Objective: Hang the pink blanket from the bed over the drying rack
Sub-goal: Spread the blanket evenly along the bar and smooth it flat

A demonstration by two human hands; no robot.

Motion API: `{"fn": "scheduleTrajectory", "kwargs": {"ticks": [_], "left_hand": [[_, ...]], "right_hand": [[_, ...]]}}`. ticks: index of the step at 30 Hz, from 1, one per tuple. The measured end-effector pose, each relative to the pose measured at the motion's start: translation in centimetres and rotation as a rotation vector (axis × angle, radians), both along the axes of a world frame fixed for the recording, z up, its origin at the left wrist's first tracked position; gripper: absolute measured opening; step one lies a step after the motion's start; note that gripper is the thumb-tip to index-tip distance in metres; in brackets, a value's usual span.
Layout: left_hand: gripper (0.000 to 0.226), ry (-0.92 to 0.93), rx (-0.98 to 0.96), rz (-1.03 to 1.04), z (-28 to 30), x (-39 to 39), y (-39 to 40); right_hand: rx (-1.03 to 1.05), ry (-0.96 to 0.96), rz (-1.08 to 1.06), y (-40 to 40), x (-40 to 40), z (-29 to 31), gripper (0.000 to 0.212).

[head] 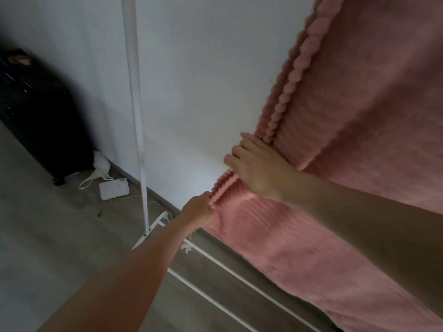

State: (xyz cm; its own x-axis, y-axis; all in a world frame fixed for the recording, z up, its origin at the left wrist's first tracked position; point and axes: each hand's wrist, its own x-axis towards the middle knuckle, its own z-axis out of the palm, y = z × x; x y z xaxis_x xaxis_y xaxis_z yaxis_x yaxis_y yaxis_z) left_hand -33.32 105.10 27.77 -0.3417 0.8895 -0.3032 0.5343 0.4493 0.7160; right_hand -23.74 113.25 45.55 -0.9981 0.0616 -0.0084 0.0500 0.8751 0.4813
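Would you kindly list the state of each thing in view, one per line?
pink blanket: hanging, draped down beside the wall.
left hand: closed on the blanket's pom-pom edge.
right hand: gripping the same edge higher up.
drying rack: upright, its base rails on the floor.
black suitcase: standing, closed.
white bag: crumpled on the floor.

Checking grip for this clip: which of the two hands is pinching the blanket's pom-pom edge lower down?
The left hand, fist closed on the pink blanket's trim; the right hand grips higher.

Fuzzy ribbed pink blanket (359, 144) with pom-pom trim, smooth white metal rack (134, 92), matt grey floor (48, 236)
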Motion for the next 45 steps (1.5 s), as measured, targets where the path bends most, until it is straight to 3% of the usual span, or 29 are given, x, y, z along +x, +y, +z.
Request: {"fn": "scheduleTrajectory", "kwargs": {"ticks": [4,6,8,13,15,18,23,25,28,33,37,41,45], "left_hand": [[0.035,-0.144,0.044,-0.092,8.1,-0.8,0.9],[0.043,-0.239,0.170,-0.118,13.3,-0.6,1.1],[0.030,-0.287,0.351,-0.155,19.1,0.2,1.1],[0.017,0.022,0.573,-0.174,29.2,3.0,2.3],[0.027,0.118,0.632,-0.158,31.5,4.1,2.7],[0.021,0.013,0.772,-0.174,33.2,4.7,2.3],[0.014,-0.115,0.791,0.179,32.0,3.9,3.0],[0.028,-0.071,0.829,0.352,31.9,4.7,3.2],[0.042,0.152,1.050,0.473,32.8,9.5,2.1],[0.053,0.553,1.276,0.246,31.9,19.3,1.0],[0.043,0.584,1.274,-0.235,31.9,28.3,2.0],[0.045,0.553,0.934,-0.657,30.8,43.8,2.8],[0.044,0.604,0.700,-0.859,28.0,57.0,4.2]], "right_hand": [[-0.027,0.104,0.026,-1.1,-0.5,4.0,0.031],[-0.020,0.165,0.019,-1.2,-0.4,6.4,0.027],[-0.010,0.241,-0.005,-1.3,0.3,9.5,0.025],[-0.087,0.502,-0.054,-2.6,3.5,16.7,0.035],[-0.093,0.636,-0.058,-3.2,5.6,19.0,0.035],[-0.092,0.699,-0.060,-3.9,8.3,20.8,0.031],[-0.123,0.688,-0.205,-3.2,14.2,20.7,0.036],[-0.157,0.704,-0.299,-3.1,16.9,19.9,0.035],[-0.223,0.710,-0.391,-2.8,21.3,18.4,0.030],[-0.321,0.743,-0.580,-2.3,31.0,16.4,0.029],[-0.373,0.726,-0.750,-2.0,39.9,14.5,0.033],[-0.609,0.865,-0.915,-1.6,53.6,12.5,0.034],[-0.707,0.982,-1.187,-2.1,67.8,10.3,0.012]]}}
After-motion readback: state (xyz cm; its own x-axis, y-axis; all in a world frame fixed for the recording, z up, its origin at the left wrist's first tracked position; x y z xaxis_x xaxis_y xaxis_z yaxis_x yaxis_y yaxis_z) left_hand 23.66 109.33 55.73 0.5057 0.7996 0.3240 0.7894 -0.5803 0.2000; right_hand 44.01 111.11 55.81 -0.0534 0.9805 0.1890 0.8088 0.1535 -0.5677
